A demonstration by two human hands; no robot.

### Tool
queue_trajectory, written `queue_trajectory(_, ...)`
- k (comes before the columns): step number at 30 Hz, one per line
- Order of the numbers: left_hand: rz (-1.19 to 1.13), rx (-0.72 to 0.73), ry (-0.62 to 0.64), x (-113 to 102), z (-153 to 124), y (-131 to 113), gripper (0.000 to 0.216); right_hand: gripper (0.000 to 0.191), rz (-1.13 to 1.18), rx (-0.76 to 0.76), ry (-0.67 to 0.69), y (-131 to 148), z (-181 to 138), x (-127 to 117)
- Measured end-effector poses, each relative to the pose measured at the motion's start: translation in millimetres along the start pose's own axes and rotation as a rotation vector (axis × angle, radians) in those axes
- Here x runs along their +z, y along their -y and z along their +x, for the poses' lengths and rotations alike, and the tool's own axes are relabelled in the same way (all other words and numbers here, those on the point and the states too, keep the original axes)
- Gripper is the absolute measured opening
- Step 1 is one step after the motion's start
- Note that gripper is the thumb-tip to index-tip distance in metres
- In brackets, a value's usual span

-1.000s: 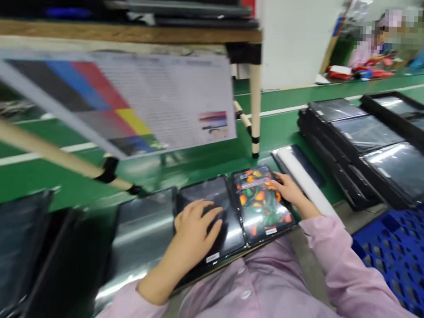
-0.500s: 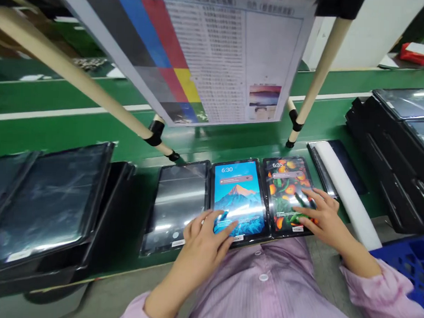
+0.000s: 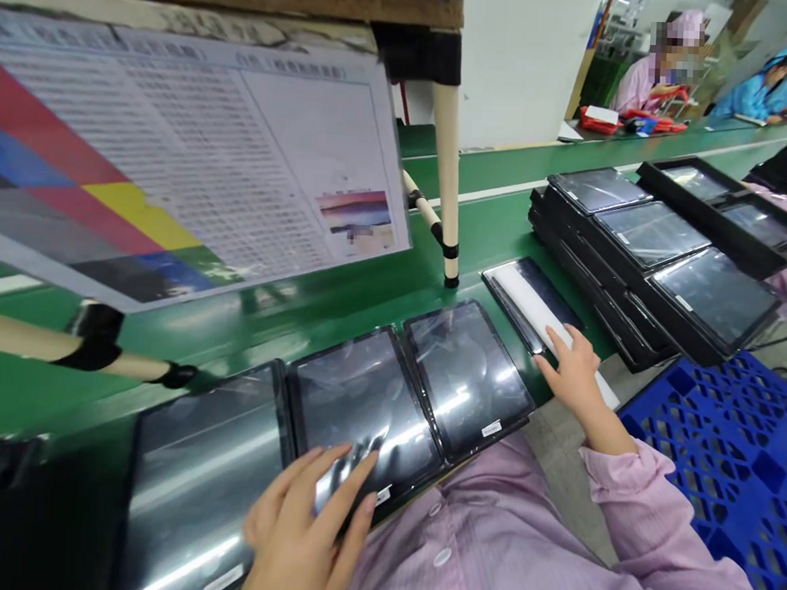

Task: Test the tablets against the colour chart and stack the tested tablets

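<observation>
Three dark-screened tablets lie side by side along the bench's near edge: a left tablet (image 3: pixel 200 469), a middle tablet (image 3: pixel 357 397) and a right tablet (image 3: pixel 465 366). My left hand (image 3: pixel 312 516) is over the lower part of the middle tablet, fingers spread; whether the fingertips touch the screen I cannot tell. Farther right, my right hand (image 3: pixel 575 370) reaches over a long white strip (image 3: pixel 535 304), thumb and fingers apart. That strip rests on dark flat tablets (image 3: pixel 552 288), and my right fingers are at its near part.
Black trays (image 3: pixel 588 267) holding tablets are stacked at right, above a blue plastic pallet (image 3: pixel 691 434). A pipe stand (image 3: pixel 446 159) carries a printed colour chart (image 3: pixel 243 169) over the green bench (image 3: pixel 342 297). Co-workers (image 3: pixel 639 84) sit at the far right.
My right hand has left the right tablet for the white strip. The middle and right tablets' lit screens have gone dark. The view has swung to the right.
</observation>
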State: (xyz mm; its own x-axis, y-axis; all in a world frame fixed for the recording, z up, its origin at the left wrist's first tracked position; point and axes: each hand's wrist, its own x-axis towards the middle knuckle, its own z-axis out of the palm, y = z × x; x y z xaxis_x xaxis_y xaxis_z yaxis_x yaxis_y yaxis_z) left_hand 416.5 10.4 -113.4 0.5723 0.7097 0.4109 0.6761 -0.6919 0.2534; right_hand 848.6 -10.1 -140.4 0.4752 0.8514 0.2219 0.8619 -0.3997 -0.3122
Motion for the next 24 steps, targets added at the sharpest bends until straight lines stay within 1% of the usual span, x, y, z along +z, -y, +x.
queue_trajectory(2,-0.004,-0.021,0.0,6,-12,0,0.071,0.06,-0.041,0.051,-0.003,-19,-2,-2)
queue_trajectory(4,0.002,-0.017,-0.005,8,-17,0,0.069,0.059,-0.045,0.063,0.009,-30,-3,-4)
queue_trajectory(6,0.009,0.012,-0.002,7,-17,0,0.065,0.06,-0.036,0.061,0.018,-33,-3,-5)
queue_trajectory(8,0.004,0.048,0.007,3,-10,-2,0.058,0.062,-0.017,0.049,0.004,-30,-5,-10)
queue_trajectory(10,-0.016,0.102,0.036,-3,4,-4,0.052,0.062,0.032,0.013,-0.07,-26,-9,-20)
queue_trajectory(12,-0.039,0.179,0.075,-10,26,-7,0.049,0.058,0.107,-0.041,-0.214,-24,-16,-38)
queue_trajectory(14,-0.083,0.265,0.103,-16,57,-11,0.046,0.05,0.156,-0.065,-0.417,-30,-24,-60)
queue_trajectory(15,-0.12,0.31,0.111,-17,76,-14,0.044,0.045,0.166,-0.043,-0.534,-37,-27,-70)
queue_trajectory(16,-0.165,0.351,0.119,-18,96,-18,0.041,0.041,0.181,0.016,-0.663,-48,-30,-80)
queue_trajectory(18,-0.266,0.408,0.178,-14,144,-30,0.037,0.038,0.31,0.241,-0.919,-79,-31,-95)
queue_trajectory(19,-0.317,0.42,0.226,-9,170,-38,0.034,0.041,0.414,0.377,-1.013,-98,-29,-101)
queue_trajectory(20,-0.37,0.419,0.287,-1,198,-48,0.033,0.045,0.527,0.501,-1.07,-118,-26,-104)
queue_trajectory(21,-0.426,0.404,0.346,9,227,-58,0.032,0.049,0.629,0.601,-1.083,-137,-22,-107)
queue_trajectory(22,-0.487,0.38,0.396,21,258,-70,0.031,0.052,0.706,0.668,-1.059,-155,-17,-108)
queue_trajectory(23,-0.556,0.345,0.424,36,290,-82,0.032,0.054,0.754,0.703,-1.011,-170,-10,-108)
queue_trajectory(24,-0.62,0.291,0.419,53,323,-93,0.033,0.055,0.783,0.717,-0.959,-181,-3,-108)
